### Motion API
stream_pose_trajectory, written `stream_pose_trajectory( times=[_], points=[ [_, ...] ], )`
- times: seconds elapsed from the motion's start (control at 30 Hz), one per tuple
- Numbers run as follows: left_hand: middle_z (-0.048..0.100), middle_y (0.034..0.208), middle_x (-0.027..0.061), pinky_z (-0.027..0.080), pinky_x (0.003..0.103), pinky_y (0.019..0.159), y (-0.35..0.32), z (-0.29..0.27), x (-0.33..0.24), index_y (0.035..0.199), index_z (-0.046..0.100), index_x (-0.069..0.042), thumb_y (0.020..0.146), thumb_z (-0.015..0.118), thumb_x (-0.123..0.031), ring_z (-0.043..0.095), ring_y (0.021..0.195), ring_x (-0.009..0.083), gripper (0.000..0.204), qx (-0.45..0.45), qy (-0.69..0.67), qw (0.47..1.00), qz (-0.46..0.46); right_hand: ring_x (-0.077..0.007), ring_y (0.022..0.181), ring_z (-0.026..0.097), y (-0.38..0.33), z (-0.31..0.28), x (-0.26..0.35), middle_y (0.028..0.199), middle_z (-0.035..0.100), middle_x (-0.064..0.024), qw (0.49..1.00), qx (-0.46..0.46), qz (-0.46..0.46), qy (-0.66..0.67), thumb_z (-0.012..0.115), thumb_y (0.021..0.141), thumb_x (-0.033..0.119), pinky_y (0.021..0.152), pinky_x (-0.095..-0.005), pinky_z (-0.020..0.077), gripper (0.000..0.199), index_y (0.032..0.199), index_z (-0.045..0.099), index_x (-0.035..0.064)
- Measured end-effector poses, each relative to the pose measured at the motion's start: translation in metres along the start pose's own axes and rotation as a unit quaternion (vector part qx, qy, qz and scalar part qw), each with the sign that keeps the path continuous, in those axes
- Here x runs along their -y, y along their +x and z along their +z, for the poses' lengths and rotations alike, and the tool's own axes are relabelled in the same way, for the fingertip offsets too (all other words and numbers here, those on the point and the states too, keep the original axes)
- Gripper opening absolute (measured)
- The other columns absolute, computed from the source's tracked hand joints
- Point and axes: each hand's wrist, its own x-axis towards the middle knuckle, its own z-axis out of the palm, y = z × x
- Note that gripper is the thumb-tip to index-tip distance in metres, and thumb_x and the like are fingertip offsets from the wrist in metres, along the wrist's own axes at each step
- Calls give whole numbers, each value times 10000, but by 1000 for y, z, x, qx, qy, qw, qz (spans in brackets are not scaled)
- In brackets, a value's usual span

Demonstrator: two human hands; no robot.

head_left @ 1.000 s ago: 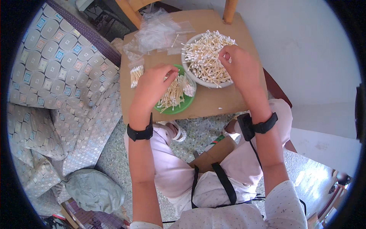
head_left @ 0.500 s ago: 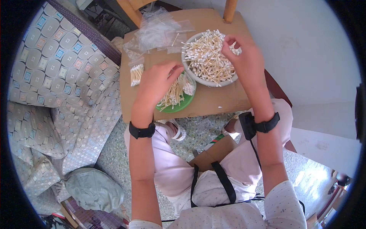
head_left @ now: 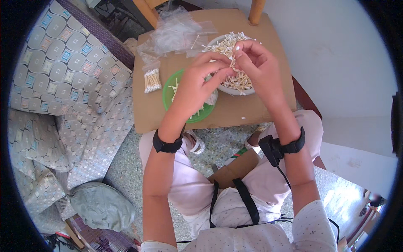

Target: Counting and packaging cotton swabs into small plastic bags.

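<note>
Over the white bowl [head_left: 229, 91], heaped with cotton swabs [head_left: 241, 80], my two hands are close together. My right hand [head_left: 261, 63] pinches a cotton swab [head_left: 234, 59] between thumb and fingers, a white tip showing above. The fingertips of my left hand [head_left: 206, 74] close around the lower end of that swab. Below my left hand lies a green dish [head_left: 165, 92] with more swabs, partly hidden by the hand and wrist. A clear bag bulge [head_left: 212, 98] shows at the dish's right side. Left of the dish rests a clear bag filled with swabs [head_left: 152, 80].
Several clear plastic bags [head_left: 176, 34] are piled at the back left of the cardboard-topped surface [head_left: 235, 113]. One loose swab [head_left: 194, 42] lies on them. Wooden chair legs [head_left: 256, 12] stand at the back, a white wall [head_left: 331, 63] on the right, patterned fabric [head_left: 79, 71] on the left.
My left hand has moved right and away, from above the green dish to the bowl. My right hand has shifted slightly left and down, and the hands now meet at a swab.
</note>
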Motion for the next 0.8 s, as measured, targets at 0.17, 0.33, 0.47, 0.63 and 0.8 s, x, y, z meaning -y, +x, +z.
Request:
stream_pose_trajectory(
  times=[0.17,0.33,0.47,0.63,0.8],
  points=[
    [669,1050,47,450,327,891,3,-8,7,917,756,-51,866,702,-152,590,1017,210,125,-130,79,988,39,-111,693,630,1,-1,-4,853,666,-19,952,-62,-126,-271,667,864,126,630,-266,494,106,944,667,56],
    [646,1121,73,468,282,886,-1,-14,2,927,754,-30,865,712,-108,596,1050,163,108,-183,23,983,-11,-191,688,651,-9,7,7,824,669,-72,919,22,-122,-374,679,854,181,639,-314,510,126,912,672,69],
    [670,1054,44,474,301,840,2,-15,-2,900,766,-62,825,747,-129,611,985,177,102,-186,-25,982,-30,-230,695,658,-14,13,3,815,671,-82,903,103,-151,-389,674,872,239,644,-333,518,177,926,678,71],
    [671,1044,31,484,288,803,3,-15,1,917,758,-81,807,758,-111,621,972,169,114,-205,53,977,21,-167,689,652,-14,9,3,805,678,-84,956,40,-51,-285,636,927,277,648,-303,505,230,972,689,58],
    [673,1037,28,483,287,797,4,-18,1,931,754,-91,812,756,-109,622,971,166,120,-192,60,979,38,-80,714,616,-7,5,-6,790,687,-46,994,3,1,-110,620,963,256,659,-250,486,256,1011,692,16]
  ],
)
